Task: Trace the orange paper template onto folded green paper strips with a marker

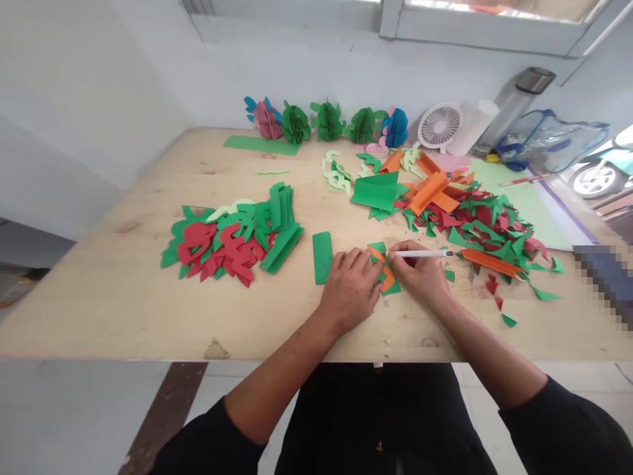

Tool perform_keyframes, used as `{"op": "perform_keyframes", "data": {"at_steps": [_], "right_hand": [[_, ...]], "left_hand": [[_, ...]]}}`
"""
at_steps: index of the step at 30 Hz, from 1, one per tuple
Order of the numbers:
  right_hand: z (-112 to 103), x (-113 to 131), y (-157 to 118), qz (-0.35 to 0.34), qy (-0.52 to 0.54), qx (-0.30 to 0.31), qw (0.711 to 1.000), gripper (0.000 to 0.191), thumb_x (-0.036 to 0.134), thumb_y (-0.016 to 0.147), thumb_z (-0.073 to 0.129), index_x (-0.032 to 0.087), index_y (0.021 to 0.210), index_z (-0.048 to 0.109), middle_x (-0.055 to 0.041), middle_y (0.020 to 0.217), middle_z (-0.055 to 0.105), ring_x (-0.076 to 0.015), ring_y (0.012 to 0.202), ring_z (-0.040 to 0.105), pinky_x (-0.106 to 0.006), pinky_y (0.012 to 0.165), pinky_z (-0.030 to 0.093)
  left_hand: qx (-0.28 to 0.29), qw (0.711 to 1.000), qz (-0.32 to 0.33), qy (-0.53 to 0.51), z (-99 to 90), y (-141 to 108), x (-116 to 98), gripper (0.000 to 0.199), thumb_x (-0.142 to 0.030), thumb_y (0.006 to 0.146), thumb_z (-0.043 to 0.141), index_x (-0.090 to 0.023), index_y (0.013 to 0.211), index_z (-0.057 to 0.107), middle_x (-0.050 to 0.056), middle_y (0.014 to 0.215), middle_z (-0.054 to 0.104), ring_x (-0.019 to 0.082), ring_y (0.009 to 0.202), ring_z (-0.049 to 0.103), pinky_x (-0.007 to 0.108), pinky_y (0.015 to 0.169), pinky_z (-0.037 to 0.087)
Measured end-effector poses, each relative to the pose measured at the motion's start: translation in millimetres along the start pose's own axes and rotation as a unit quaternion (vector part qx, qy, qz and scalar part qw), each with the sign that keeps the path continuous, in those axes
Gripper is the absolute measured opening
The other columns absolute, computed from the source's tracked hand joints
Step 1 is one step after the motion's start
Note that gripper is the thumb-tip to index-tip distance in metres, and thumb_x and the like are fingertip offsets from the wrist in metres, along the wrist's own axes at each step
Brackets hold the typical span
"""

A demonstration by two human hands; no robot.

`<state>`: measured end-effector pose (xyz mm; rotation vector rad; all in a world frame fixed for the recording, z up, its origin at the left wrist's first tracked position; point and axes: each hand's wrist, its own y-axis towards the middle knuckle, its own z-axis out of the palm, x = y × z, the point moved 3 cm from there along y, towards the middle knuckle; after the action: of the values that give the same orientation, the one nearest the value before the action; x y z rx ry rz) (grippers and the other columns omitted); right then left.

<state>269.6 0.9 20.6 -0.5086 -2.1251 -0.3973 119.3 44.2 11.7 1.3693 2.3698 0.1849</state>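
Observation:
My right hand [420,267] is closed around a white pencil [422,253], its tip against the edge of an orange curved paper shape [388,280]. That shape lies on a green paper piece [393,288], partly hidden by my fingers. My left hand [352,287] rests flat, fingers stretched over the left side of the orange shape and the green paper. Just left of it lies a folded green paper rectangle [322,257]. Farther left is a pile of cut red shapes [240,254] and green shapes [252,221].
Green and red paper scraps [487,221] and folded orange strips [430,191] heap at the right. Along the wall stand honeycomb paper figures [329,122], a small white fan [440,126], a bottle [514,109] and a clear blue-edged pouch [554,142]. A green strip [262,144] lies at the back left.

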Motion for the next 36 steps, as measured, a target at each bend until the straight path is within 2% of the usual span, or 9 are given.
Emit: {"op": "perform_keyframes", "data": {"at_steps": [8, 17, 36], "right_hand": [[-4, 1, -5, 0.013, 0.001, 0.003, 1.000, 0.019, 0.038, 0.076, 0.060, 0.020, 0.076, 0.064, 0.0018, 0.060, 0.060, -0.0116, 0.051, 0.049, -0.023, 0.047, 0.035], [-8, 3, -12, 0.002, -0.015, -0.015, 1.000, 0.021, 0.040, 0.076, 0.059, 0.020, 0.075, 0.066, -0.0005, 0.066, 0.064, -0.0119, 0.055, 0.051, -0.023, 0.052, 0.039], [-8, 2, -19, 0.009, -0.015, 0.001, 1.000, 0.017, 0.036, 0.076, 0.061, 0.020, 0.077, 0.067, 0.0018, 0.062, 0.061, -0.0103, 0.051, 0.049, -0.021, 0.048, 0.037]], "left_hand": [[-0.004, 1.000, 0.005, 0.005, 1.7, -1, 1, 0.033, -0.029, 0.093, 0.048, -0.017, 0.121, 0.061, 0.014, 0.129, 0.057, 0.032, 0.119, 0.047, 0.050, 0.099, 0.039], [-0.008, 1.000, 0.009, 0.010, 3.9, -2, 1, 0.033, -0.030, 0.094, 0.048, -0.018, 0.121, 0.062, 0.014, 0.129, 0.058, 0.032, 0.119, 0.048, 0.049, 0.099, 0.039], [-0.011, 1.000, 0.005, 0.008, 3.7, -1, 2, 0.031, -0.029, 0.092, 0.051, -0.018, 0.119, 0.063, 0.013, 0.127, 0.059, 0.032, 0.119, 0.048, 0.048, 0.098, 0.039]]}}
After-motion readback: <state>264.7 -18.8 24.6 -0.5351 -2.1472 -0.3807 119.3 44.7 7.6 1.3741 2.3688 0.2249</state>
